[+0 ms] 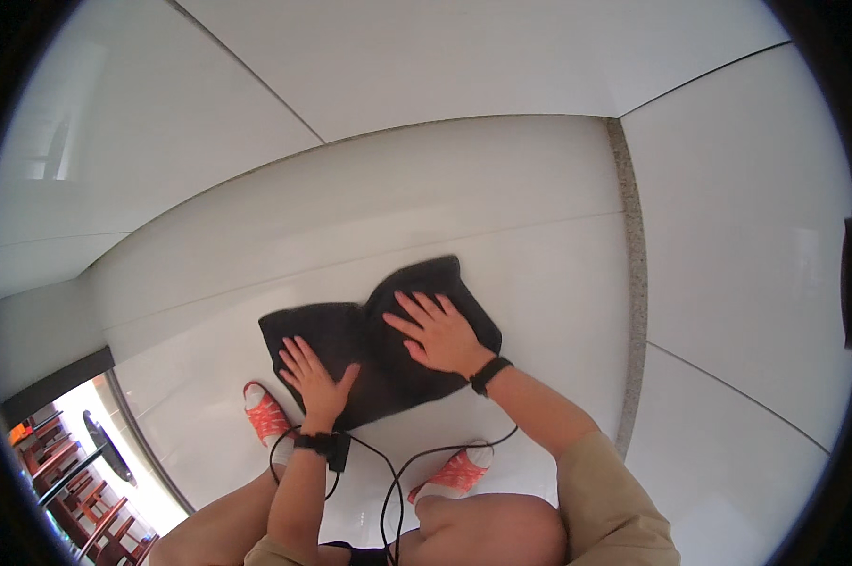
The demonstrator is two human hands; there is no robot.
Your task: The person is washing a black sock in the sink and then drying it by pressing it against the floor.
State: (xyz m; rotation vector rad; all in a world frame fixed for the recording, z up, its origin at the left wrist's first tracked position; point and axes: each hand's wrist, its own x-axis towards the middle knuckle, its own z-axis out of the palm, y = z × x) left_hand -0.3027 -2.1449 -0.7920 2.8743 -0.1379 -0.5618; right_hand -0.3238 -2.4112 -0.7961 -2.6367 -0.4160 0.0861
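Note:
A black cloth piece (380, 375) lies flat on the white tiled floor (553, 297) between my feet and the wall. Its far edge dips in a notch near the middle, with a rounded lobe on either side. My left hand (316, 382) rests palm down on its left part, thumb spread away from the fingers. On the right lobe, my right hand (438, 336) presses flat with its fingers apart. Neither hand grips anything. Black bands circle both wrists, and a small black box (339, 453) on a cable sits by the left one.
Black cables (397, 481) loop between my legs, below the cloth. My feet wear red sandals (266, 416) over white socks. White wall panels (461, 64) rise ahead, and a speckled stone strip (634, 283) borders the right wall. Wooden furniture (86, 495) shows through an opening at lower left.

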